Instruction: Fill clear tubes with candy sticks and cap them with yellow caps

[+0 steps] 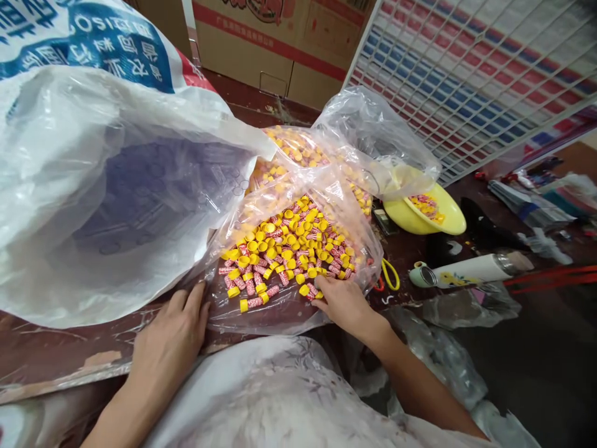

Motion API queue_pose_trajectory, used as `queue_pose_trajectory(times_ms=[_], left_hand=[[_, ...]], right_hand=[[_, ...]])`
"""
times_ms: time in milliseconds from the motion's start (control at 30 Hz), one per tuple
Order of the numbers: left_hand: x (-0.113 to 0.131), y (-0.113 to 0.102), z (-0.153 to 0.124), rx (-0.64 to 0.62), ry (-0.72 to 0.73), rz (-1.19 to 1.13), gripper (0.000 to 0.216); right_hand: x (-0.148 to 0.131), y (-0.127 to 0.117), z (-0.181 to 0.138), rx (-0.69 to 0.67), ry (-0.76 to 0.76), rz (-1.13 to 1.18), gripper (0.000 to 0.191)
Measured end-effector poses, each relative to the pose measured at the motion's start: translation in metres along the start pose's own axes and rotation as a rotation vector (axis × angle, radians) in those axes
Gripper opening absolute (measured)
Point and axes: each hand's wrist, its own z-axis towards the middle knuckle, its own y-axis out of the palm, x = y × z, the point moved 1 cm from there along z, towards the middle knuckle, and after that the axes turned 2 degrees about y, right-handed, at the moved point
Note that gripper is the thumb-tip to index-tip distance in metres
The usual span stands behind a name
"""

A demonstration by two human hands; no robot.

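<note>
A clear plastic bag [280,317] lies spread on the dark red table, its mouth toward me. Inside it is a heap of small yellow-capped tubes [293,239] with red-and-white patterned bodies; several lie loose at the near edge. My right hand [347,308] is at the bag's mouth, thumb and fingertips closing round the end of one tube [308,291]. My left hand [175,330] rests by the table's front edge, fingers stretched out beside the bag's left edge and just below the white sack; its fingertips are partly hidden.
A large white woven sack [69,218] gapes open on the left. To the right stand a yellow bowl [405,214] holding more pieces, yellow-handled scissors [390,274] and a white flowered flask [471,270]. Behind are a cardboard box [247,43] and a white wire rack [448,81].
</note>
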Motion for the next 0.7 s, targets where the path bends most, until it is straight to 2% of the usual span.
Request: queue_pose_trajectory(times_ms=[133,267,333,433,500,567,633,700], left_hand=[[0.006,0.001,-0.008,0.187,0.126,-0.081,0.036],[0.005,0.000,-0.015,0.344,0.259,-0.170,0.029],[-0.005,-0.006,-0.010,0.410,0.238,-0.185,0.028],[-0.028,-0.029,0.014,0.472,0.109,-0.139,0.027],[-0.043,-0.048,0.040,0.418,-0.003,-0.065,0.029],[-0.053,-0.064,0.068,0.309,-0.080,0.000,0.031],[-0.055,-0.073,0.096,0.220,-0.097,0.032,0.035],[-0.052,-0.072,0.120,0.155,-0.085,0.031,0.034]], right_hand=[[-0.016,0.007,0.013,0.108,-0.056,0.046,0.021],[-0.028,0.012,0.026,0.230,-0.119,0.093,0.025],[-0.027,0.015,0.030,0.303,-0.153,0.127,0.022],[-0.021,0.015,0.036,0.451,-0.212,0.234,0.014],[-0.016,0.011,0.038,0.570,-0.257,0.335,0.014],[-0.014,0.004,0.038,0.680,-0.281,0.417,0.018],[-0.014,-0.002,0.036,0.745,-0.280,0.458,0.023],[-0.016,-0.007,0.033,0.761,-0.281,0.492,0.024]])
